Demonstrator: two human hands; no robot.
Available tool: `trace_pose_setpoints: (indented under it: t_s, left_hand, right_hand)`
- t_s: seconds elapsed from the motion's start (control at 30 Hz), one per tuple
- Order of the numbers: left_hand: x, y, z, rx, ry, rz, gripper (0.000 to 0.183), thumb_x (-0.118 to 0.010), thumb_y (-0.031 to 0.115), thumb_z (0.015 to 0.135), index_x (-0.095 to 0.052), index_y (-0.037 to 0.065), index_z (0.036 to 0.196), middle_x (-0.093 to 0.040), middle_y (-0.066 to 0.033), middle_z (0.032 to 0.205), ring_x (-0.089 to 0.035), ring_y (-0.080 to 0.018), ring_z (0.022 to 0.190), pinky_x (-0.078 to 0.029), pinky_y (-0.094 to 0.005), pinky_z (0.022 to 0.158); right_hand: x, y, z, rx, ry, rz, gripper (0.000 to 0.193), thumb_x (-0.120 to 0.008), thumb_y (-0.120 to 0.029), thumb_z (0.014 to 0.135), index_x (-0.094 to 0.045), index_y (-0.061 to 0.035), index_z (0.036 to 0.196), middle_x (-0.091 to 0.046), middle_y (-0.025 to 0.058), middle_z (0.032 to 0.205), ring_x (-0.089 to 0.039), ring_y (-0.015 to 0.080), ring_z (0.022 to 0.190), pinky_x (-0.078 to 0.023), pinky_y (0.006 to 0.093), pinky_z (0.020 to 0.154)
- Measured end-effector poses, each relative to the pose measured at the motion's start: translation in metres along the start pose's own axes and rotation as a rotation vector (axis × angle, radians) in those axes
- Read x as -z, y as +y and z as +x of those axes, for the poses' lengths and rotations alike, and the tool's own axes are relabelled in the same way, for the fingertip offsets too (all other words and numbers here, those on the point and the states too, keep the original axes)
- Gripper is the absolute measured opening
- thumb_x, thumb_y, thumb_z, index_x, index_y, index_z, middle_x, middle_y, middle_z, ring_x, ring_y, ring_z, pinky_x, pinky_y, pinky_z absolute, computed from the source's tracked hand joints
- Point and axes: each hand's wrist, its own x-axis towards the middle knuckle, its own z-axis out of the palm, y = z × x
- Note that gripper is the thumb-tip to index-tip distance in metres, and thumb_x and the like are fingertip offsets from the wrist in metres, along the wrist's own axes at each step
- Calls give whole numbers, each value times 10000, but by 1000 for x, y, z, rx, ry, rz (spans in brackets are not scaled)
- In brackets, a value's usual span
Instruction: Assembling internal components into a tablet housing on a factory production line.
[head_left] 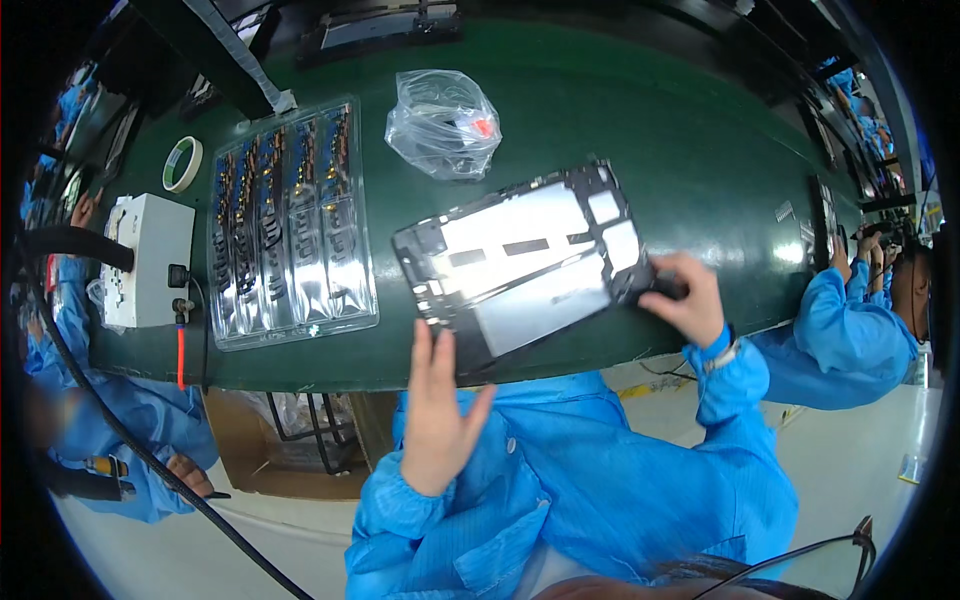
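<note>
An opened tablet [540, 235], with a black frame, silvery panels and small parts along its ends, lies at a slant before me at the table's near edge. My left hand [442, 410] has its fingers stretched out, their tips against the tablet's near left corner. At the opposite end, my right hand [692, 302] pinches the tablet's right corner between thumb and fingers. Something dark [668, 286] shows within that grasp; whether it belongs to the tablet I cannot tell.
Left of the tablet, a clear plastic tray [372, 300] holds rows of small circuit boards. Beyond the tablet sits a clear plastic bag [440, 125]. A tape roll [182, 164] and a white box [150, 260] with a hose are farther left. Co-workers sit at both sides.
</note>
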Motion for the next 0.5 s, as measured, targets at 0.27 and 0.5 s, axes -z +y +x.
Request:
trace_pose_setpoints:
  t_s: [0.27, 0.5]
  left_hand:
    - [64, 14, 39, -110, -65, 586, 666, -710, 108, 660, -417, 82, 1257, -402, -197, 1265, -405, -369, 1155, -434, -409, 870]
    - [28, -10, 158, -444, 163, 613, 518, -623, 347, 752, -499, 81, 1179, -415, -205, 1250, -373, -385, 1171, -343, -491, 927]
  right_hand:
    - [2, -30, -22, 152, -18, 50, 321, -726, -77, 661, -586, 2, 938, -608, 118, 874, -601, 231, 750, -468, 274, 676]
    - [-10, -118, 99, 391, 168, 543, 370, -364, -306, 931, -588, -18, 867, -564, 29, 722, -502, 123, 667, -394, 263, 623]
